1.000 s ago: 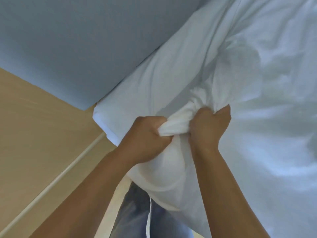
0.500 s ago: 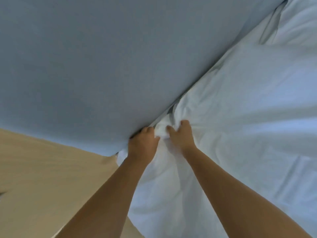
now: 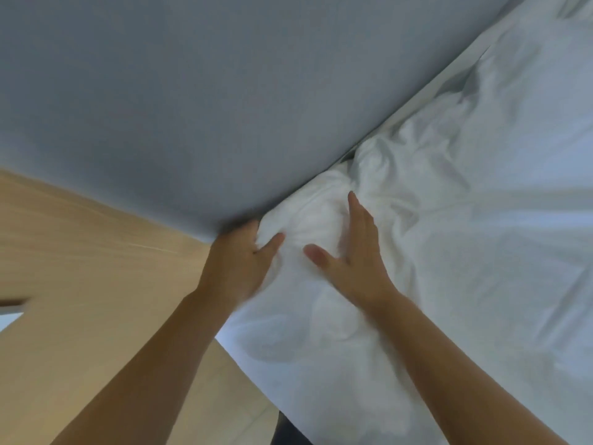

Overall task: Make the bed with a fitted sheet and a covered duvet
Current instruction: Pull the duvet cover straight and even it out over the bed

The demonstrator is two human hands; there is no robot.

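1. At the far left lies a pale beige wooden floor (image 3: 80, 284), with a small white strip at the picture's left edge that is too little seen to name.
2. Above it, and across the whole upper left, spreads a smooth blue-grey fitted sheet (image 3: 208, 91), flat and without creases. Its lower edge runs on a slant from the middle of the view up to the upper right.
3. The left hand (image 3: 239, 261) reaches forward to the place where the blue-grey sheet meets the white bedding. Its thumb is spread out to the right and lies on the white cloth. The ends of its fingers are lost in blur at the sheet's edge, so I cannot tell whether they are curled round anything.
4. Between the two hands sits a bunched corner of the white crumpled covered duvet (image 3: 465, 236), pushed up against the edge of the blue-grey sheet.
5. The right hand (image 3: 353, 261) lies wide and flat on the duvet, fingers straight and pointing toward the sheet's edge, thumb spread to the left; it holds nothing.
6. The duvet fills the right side of the view, creased near the hands and smoother toward the far right, with its near edge hanging over the floor.
7. At the bottom, under the duvet's edge, a bit of dark blue trouser cloth (image 3: 288, 435) shows.
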